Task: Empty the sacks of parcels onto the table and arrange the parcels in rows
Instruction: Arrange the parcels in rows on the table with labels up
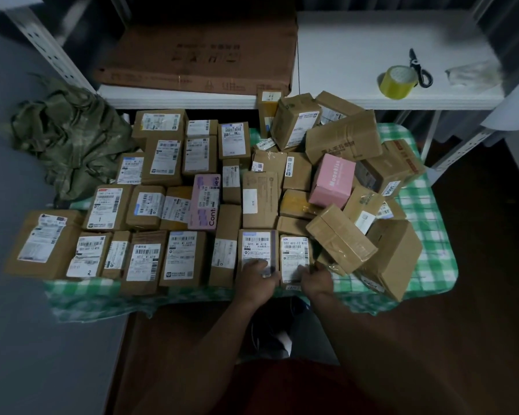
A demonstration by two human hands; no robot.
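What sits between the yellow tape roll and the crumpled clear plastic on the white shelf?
In the head view, black-handled scissors lie between the yellow tape roll and the crumpled clear plastic.

Boxes lie packed edge to edge across the left of the desk [432, 211], no gaps between them. A loose heap of parcels [351, 187] blocks the right. Bare checked cloth shows only along the right and near edges.

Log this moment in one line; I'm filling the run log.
left hand: on parcel | right hand: on next parcel | pile: unsorted
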